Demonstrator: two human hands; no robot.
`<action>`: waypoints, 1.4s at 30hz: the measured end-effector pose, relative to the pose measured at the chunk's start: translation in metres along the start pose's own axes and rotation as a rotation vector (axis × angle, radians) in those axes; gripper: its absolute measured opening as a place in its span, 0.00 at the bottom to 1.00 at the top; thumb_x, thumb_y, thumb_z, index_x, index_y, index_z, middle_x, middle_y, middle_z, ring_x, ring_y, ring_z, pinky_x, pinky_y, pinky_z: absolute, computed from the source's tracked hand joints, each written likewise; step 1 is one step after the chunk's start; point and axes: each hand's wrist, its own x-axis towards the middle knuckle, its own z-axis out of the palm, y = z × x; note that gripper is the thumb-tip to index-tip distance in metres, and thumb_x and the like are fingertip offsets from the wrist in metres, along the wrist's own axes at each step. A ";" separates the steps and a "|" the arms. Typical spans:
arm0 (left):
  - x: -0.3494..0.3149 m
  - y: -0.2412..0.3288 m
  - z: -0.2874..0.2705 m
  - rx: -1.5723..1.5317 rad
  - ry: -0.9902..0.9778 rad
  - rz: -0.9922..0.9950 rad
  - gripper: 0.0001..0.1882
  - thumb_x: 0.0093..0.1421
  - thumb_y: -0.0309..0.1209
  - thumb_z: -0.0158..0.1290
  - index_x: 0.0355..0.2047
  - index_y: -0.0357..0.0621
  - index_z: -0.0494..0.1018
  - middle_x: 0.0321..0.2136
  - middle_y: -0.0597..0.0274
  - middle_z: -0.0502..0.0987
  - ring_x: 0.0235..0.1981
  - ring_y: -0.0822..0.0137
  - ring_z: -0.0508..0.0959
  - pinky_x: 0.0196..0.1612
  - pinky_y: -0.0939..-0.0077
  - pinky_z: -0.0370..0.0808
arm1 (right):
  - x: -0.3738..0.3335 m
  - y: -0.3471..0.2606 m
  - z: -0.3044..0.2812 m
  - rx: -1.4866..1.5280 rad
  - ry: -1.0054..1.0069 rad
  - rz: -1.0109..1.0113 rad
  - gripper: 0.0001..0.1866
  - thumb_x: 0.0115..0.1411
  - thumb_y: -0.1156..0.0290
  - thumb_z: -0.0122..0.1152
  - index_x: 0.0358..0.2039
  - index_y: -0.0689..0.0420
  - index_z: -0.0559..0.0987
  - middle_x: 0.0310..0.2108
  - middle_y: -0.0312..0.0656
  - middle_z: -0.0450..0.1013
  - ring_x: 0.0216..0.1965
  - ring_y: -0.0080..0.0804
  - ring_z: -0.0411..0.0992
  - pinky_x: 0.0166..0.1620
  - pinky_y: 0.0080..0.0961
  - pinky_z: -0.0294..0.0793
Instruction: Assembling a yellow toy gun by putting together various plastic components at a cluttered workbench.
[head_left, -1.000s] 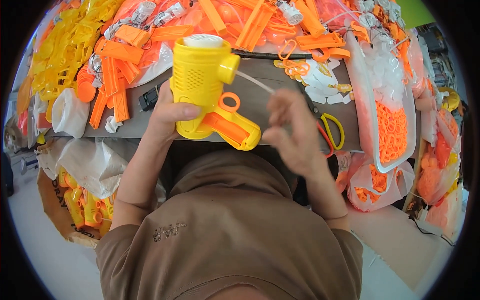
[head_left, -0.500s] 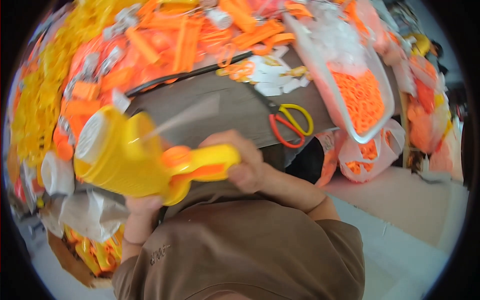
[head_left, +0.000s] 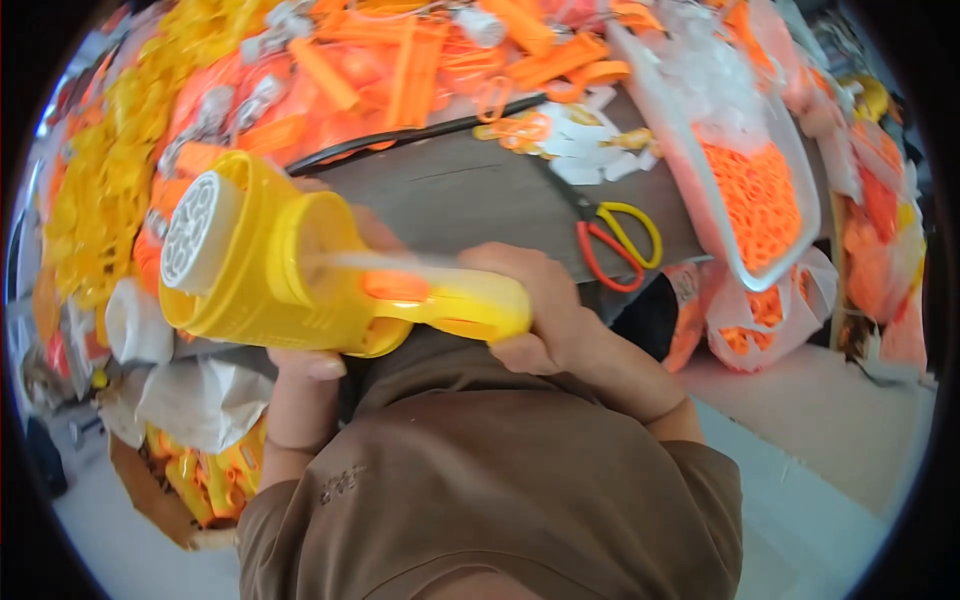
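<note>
Closest to me, my right hand [head_left: 545, 315] is wrapped shut around the grip of the chunky yellow plastic toy blaster with its round white perforated muzzle [head_left: 290, 270]. I hold it up over my lap, muzzle toward nine o'clock. My left hand [head_left: 305, 370] cups the barrel from beneath, thumb at six o'clock pressed to the underside, fingers curled closed behind the body. I judge this the checking step: the toy is lifted clear of the bench for inspection. The next move would call for steady support under the barrel while the grip hand works.

Beyond, at two o'clock, scissors with red and yellow loop handles [head_left: 610, 235] lie on the grey worktable [head_left: 470, 190]. Farther, a clear plastic tray of small orange rings [head_left: 760, 195] sits at two o'clock. Heaped orange and yellow plastic parts [head_left: 330, 70] fill twelve o'clock.
</note>
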 end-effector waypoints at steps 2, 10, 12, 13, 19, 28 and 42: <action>0.011 0.003 0.002 -0.094 -0.220 0.214 0.50 0.30 0.38 0.70 0.53 0.38 0.55 0.40 0.45 0.70 0.39 0.49 0.75 0.41 0.57 0.75 | 0.004 -0.002 -0.007 -0.094 -0.170 -0.064 0.31 0.54 0.57 0.61 0.49 0.70 0.64 0.35 0.53 0.71 0.28 0.48 0.72 0.29 0.34 0.72; 0.017 0.003 -0.030 0.030 -0.313 0.286 0.52 0.30 0.42 0.72 0.53 0.39 0.55 0.40 0.38 0.72 0.43 0.43 0.75 0.42 0.52 0.76 | 0.007 -0.003 -0.007 -0.202 -0.127 -0.180 0.34 0.51 0.51 0.60 0.47 0.68 0.66 0.33 0.54 0.71 0.26 0.45 0.72 0.29 0.31 0.71; 0.014 0.007 -0.031 0.026 -0.303 0.257 0.52 0.31 0.44 0.72 0.52 0.38 0.56 0.40 0.38 0.72 0.44 0.42 0.75 0.43 0.52 0.75 | 0.005 -0.002 -0.006 -0.233 -0.145 -0.116 0.33 0.53 0.51 0.59 0.47 0.69 0.66 0.34 0.54 0.71 0.27 0.45 0.72 0.31 0.31 0.71; 0.012 0.008 -0.029 -0.085 -0.260 0.235 0.51 0.31 0.43 0.72 0.52 0.38 0.56 0.40 0.39 0.72 0.43 0.43 0.75 0.43 0.52 0.76 | 0.004 -0.001 -0.004 -0.227 -0.147 -0.120 0.33 0.53 0.51 0.59 0.47 0.69 0.66 0.34 0.54 0.71 0.27 0.45 0.72 0.31 0.31 0.71; 0.003 0.006 -0.029 -0.271 -0.129 0.080 0.45 0.32 0.33 0.64 0.52 0.39 0.55 0.39 0.46 0.70 0.39 0.47 0.76 0.39 0.55 0.77 | -0.003 -0.001 0.007 0.067 -0.079 0.220 0.32 0.61 0.48 0.48 0.48 0.69 0.66 0.37 0.47 0.70 0.34 0.32 0.70 0.38 0.24 0.69; -0.019 0.002 -0.009 0.016 0.155 0.062 0.41 0.37 0.45 0.60 0.49 0.38 0.59 0.35 0.49 0.70 0.33 0.56 0.75 0.33 0.65 0.76 | -0.010 0.004 0.022 0.133 0.011 0.199 0.28 0.64 0.50 0.40 0.45 0.68 0.65 0.33 0.44 0.71 0.30 0.25 0.69 0.33 0.22 0.69; 0.002 -0.009 -0.040 -0.067 0.317 0.060 0.32 0.41 0.37 0.55 0.48 0.33 0.65 0.37 0.48 0.74 0.37 0.57 0.77 0.41 0.64 0.77 | 0.024 0.015 -0.010 0.171 -0.108 0.585 0.23 0.65 0.56 0.42 0.52 0.61 0.64 0.26 0.35 0.65 0.24 0.16 0.60 0.26 0.14 0.62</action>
